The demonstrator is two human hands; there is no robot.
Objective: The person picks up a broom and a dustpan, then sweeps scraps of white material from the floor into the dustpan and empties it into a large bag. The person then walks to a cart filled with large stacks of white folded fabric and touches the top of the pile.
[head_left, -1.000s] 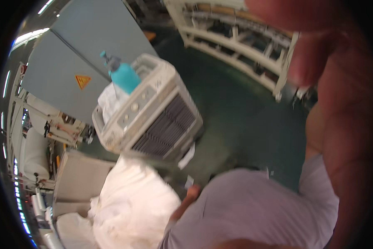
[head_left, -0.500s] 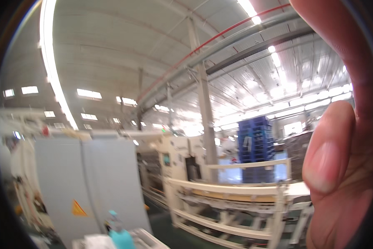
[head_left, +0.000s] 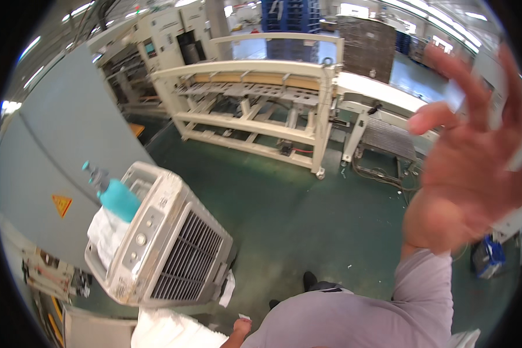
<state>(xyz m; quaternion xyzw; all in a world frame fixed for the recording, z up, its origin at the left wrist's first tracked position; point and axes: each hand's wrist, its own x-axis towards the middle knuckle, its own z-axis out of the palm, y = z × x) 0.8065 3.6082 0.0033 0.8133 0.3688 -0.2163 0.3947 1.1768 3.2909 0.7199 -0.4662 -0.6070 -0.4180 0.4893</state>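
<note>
My right hand [head_left: 464, 180] is raised close to the camera at the right, blurred, its fingers spread and nothing held in them. At the lower edge, by my body, my left hand [head_left: 241, 326] is closed on a small white piece [head_left: 244, 317], too small to make out. Next to the left hand lies white cloth-like material [head_left: 171, 330]. Beyond it stands a grey portable air cooler [head_left: 182, 232] with a slatted front. A teal spray bottle [head_left: 119, 199] and a white cloth [head_left: 106, 233] sit on top of the cooler.
A grey cabinet [head_left: 58, 127] with a yellow warning triangle stands at the left. Across the green floor [head_left: 261, 214] is a cream machine frame [head_left: 249, 124], with a metal step [head_left: 385, 139] beside it. Blue pallets [head_left: 290, 16] are stacked behind. A blue container [head_left: 488, 255] is at the right.
The view has swung down from the ceiling to the floor and my body. My right hand has moved away from the lens, its fingers now spread. My left hand has come into view.
</note>
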